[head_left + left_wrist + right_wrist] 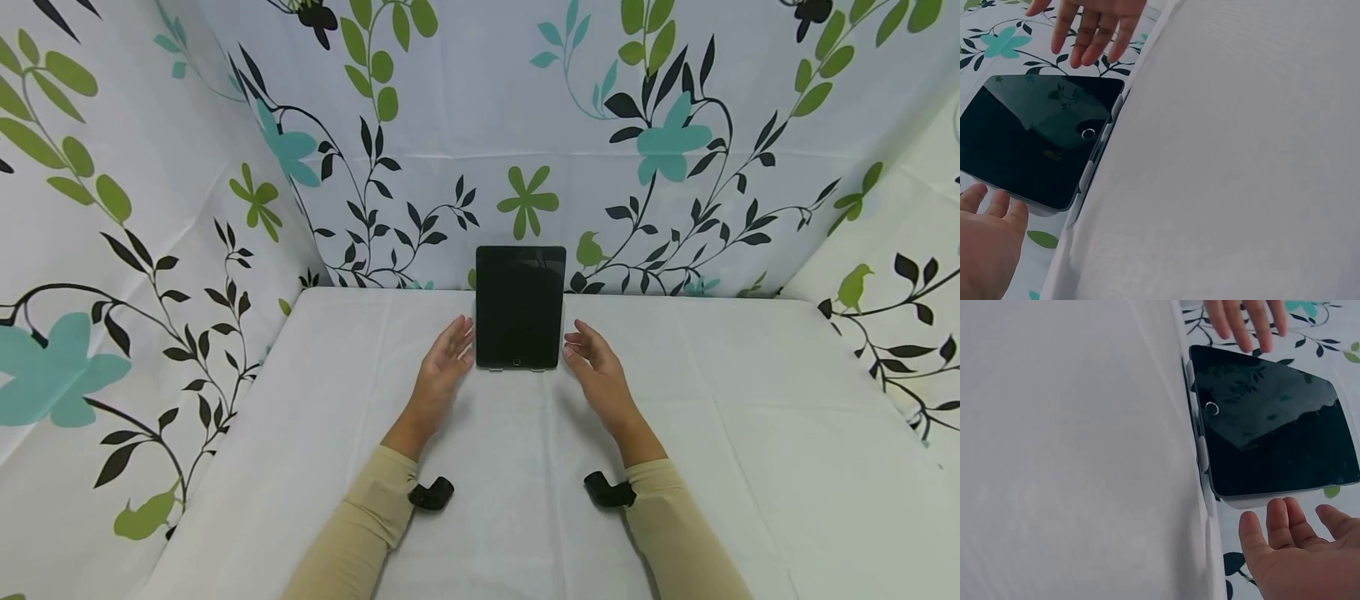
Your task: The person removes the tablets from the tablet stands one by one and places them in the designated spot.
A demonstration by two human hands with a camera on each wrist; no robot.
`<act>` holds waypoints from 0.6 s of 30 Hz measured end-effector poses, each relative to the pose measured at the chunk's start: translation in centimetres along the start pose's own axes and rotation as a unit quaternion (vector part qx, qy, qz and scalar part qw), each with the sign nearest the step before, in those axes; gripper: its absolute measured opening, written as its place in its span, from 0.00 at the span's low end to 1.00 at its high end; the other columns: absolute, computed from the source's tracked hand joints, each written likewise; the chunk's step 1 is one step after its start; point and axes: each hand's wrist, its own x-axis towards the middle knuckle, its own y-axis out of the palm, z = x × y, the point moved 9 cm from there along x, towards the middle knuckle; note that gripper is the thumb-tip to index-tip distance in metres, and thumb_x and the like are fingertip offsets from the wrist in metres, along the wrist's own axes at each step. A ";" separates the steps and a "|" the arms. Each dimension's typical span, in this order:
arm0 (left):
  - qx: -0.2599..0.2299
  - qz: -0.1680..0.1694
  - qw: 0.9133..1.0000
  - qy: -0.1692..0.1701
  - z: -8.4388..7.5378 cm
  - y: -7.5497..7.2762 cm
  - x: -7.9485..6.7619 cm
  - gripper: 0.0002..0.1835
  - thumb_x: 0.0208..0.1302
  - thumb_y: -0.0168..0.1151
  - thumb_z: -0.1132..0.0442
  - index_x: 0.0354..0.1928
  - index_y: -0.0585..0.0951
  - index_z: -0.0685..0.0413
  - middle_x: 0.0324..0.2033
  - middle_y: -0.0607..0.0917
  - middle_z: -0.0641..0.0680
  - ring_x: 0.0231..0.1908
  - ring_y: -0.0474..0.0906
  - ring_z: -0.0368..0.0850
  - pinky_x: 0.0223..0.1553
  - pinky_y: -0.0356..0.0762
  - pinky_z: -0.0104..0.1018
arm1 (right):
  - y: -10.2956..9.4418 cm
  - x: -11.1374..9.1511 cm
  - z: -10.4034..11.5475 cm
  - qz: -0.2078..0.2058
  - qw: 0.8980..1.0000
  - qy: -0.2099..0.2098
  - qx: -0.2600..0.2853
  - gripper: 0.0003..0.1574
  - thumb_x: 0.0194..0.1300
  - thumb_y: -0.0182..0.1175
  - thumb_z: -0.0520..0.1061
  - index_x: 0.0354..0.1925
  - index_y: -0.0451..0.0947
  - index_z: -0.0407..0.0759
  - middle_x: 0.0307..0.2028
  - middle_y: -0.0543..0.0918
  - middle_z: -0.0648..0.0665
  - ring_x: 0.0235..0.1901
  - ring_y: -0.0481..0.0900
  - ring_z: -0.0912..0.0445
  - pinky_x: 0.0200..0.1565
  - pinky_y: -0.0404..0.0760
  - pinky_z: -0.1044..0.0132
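A tablet (520, 307) with a dark screen and a round home button stands upright near the table's far edge, its lower edge on a light stand (1087, 177) with small front lips. Just left of it is my left hand (442, 367), fingers loosely extended and holding nothing. On the other side my right hand (602, 375) is held likewise, fingers relaxed and slightly bent. In the right wrist view the right hand's fingertips (1279, 509) are close beside the tablet's edge; whether they touch it I cannot tell.
A white cloth covers the table (750, 433). Behind it and at both sides hang white curtains (450, 150) printed with leaves, flowers and birds. A black device (432, 493) sits at the left wrist and another black device (609, 490) at the right.
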 end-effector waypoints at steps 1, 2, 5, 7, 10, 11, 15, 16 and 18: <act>-0.002 -0.002 1.000 -0.002 0.1 -0.1 0.0 0.35 0.77 0.46 0.68 0.81 0.48 0.60 0.81 0.52 0.64 0.81 0.47 0.60 0.80 0.46 0.58 | 0.1 0.1 -0.4 0.005 1.000 0.003 0.009 0.41 0.78 0.55 0.53 0.80 0.54 0.46 0.71 0.70 0.39 0.72 0.67 0.47 0.76 0.63 0.45; -0.005 -0.003 1.000 -0.004 0.3 -0.2 0.0 0.35 0.77 0.46 0.68 0.81 0.48 0.60 0.80 0.52 0.64 0.81 0.47 0.61 0.80 0.46 0.58 | 0.2 0.2 -0.7 0.009 1.000 0.006 0.014 0.40 0.78 0.54 0.53 0.80 0.54 0.47 0.71 0.70 0.40 0.71 0.68 0.48 0.76 0.65 0.47; -0.011 -0.010 1.000 -0.016 0.6 -0.4 0.0 0.34 0.77 0.44 0.70 0.81 0.49 0.59 0.80 0.55 0.62 0.80 0.49 0.61 0.80 0.47 0.57 | 0.5 0.2 -1.4 0.023 0.999 0.020 0.028 0.41 0.77 0.55 0.55 0.80 0.54 0.48 0.72 0.69 0.41 0.71 0.68 0.49 0.72 0.72 0.55; -0.008 -0.011 1.000 -0.024 0.8 -0.4 0.0 0.34 0.77 0.44 0.70 0.81 0.50 0.58 0.79 0.57 0.62 0.80 0.51 0.59 0.80 0.48 0.57 | 0.6 0.1 -1.8 0.029 0.999 0.027 0.037 0.41 0.77 0.55 0.55 0.80 0.55 0.47 0.72 0.68 0.42 0.70 0.69 0.49 0.69 0.75 0.60; 0.001 -0.011 0.999 -0.035 1.0 -0.4 0.0 0.33 0.77 0.44 0.70 0.80 0.51 0.59 0.78 0.60 0.60 0.79 0.54 0.57 0.80 0.50 0.55 | 0.8 0.0 -2.2 0.034 0.997 0.034 0.054 0.41 0.77 0.55 0.54 0.80 0.54 0.46 0.72 0.68 0.41 0.70 0.69 0.47 0.69 0.75 0.60; 0.002 -0.011 0.999 -0.036 1.0 -0.4 0.0 0.33 0.77 0.44 0.70 0.80 0.51 0.60 0.78 0.61 0.60 0.79 0.54 0.57 0.80 0.50 0.55 | 0.9 0.0 -2.3 0.036 0.997 0.035 0.055 0.40 0.78 0.54 0.53 0.80 0.54 0.46 0.72 0.67 0.41 0.71 0.69 0.47 0.70 0.74 0.58; 0.002 -0.016 0.999 -0.039 1.5 -0.6 0.0 0.33 0.77 0.45 0.71 0.80 0.52 0.63 0.77 0.62 0.61 0.79 0.55 0.58 0.80 0.51 0.54 | 1.1 0.0 -2.7 0.041 0.997 0.040 0.060 0.39 0.78 0.54 0.50 0.80 0.55 0.45 0.73 0.66 0.41 0.73 0.66 0.47 0.74 0.69 0.49; 0.001 -0.019 0.999 -0.040 1.6 -0.7 0.0 0.32 0.77 0.46 0.71 0.79 0.53 0.62 0.77 0.62 0.61 0.78 0.55 0.58 0.80 0.51 0.54 | 1.1 0.1 -2.8 0.040 0.997 0.042 0.057 0.39 0.78 0.54 0.49 0.79 0.55 0.46 0.73 0.66 0.42 0.73 0.66 0.47 0.74 0.68 0.49; 0.004 -0.020 0.999 -0.044 2.0 -0.9 0.0 0.32 0.77 0.46 0.71 0.79 0.54 0.62 0.77 0.62 0.61 0.78 0.56 0.58 0.80 0.52 0.54 | 1.2 0.2 -2.9 0.041 0.997 0.042 0.053 0.38 0.77 0.56 0.49 0.79 0.57 0.47 0.73 0.67 0.42 0.73 0.66 0.48 0.73 0.70 0.54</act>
